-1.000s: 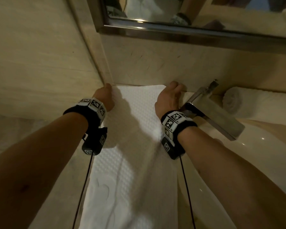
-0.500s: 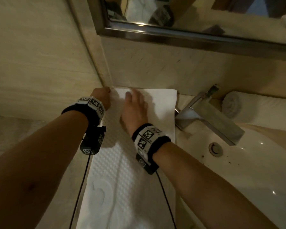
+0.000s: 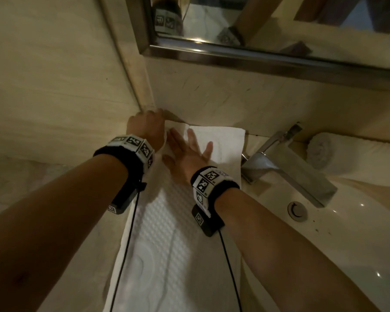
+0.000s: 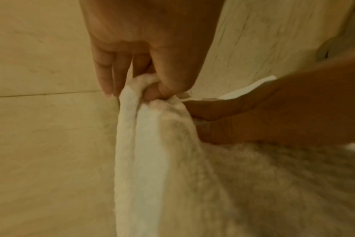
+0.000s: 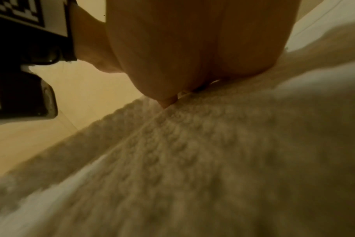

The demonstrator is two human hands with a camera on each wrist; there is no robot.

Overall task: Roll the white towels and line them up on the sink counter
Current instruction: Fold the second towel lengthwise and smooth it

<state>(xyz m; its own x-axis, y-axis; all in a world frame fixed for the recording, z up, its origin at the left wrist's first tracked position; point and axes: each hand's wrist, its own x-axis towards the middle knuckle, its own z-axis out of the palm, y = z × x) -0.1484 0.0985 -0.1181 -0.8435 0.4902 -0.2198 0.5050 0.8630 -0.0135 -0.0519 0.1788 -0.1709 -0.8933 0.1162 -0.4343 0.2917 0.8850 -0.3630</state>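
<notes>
A long white towel (image 3: pixel 167 233) with a raised, dimpled weave lies flat as a narrow strip on the beige stone counter (image 3: pixel 81 255), running from the near edge away under both hands to the back wall. The left hand (image 3: pixel 145 128) is at the strip's far left corner, where the wrist view shows its thumb and curled fingers (image 4: pixel 103 77) pinching a bunched fold of the soft cloth and lifting that edge off the counter. The right hand (image 3: pixel 187 152) lies just beside it, palm down and fingers spread straight, pressing flat on the smoother, unpatterned end of the towel and gripping nothing. To the right of the right hand stands an angular brushed-metal faucet (image 3: pixel 286 167) over a glossy rounded white basin (image 3: pixel 347 233) with a round metal drain (image 3: pixel 297 211). Beyond the faucet, well apart from both hands, a rolled towel (image 3: pixel 338 156) rests on its side against the wall, its spiral end facing the faucet. Above the hands a metal-framed mirror (image 3: pixel 257 52) hangs on the veined stone wall.
</notes>
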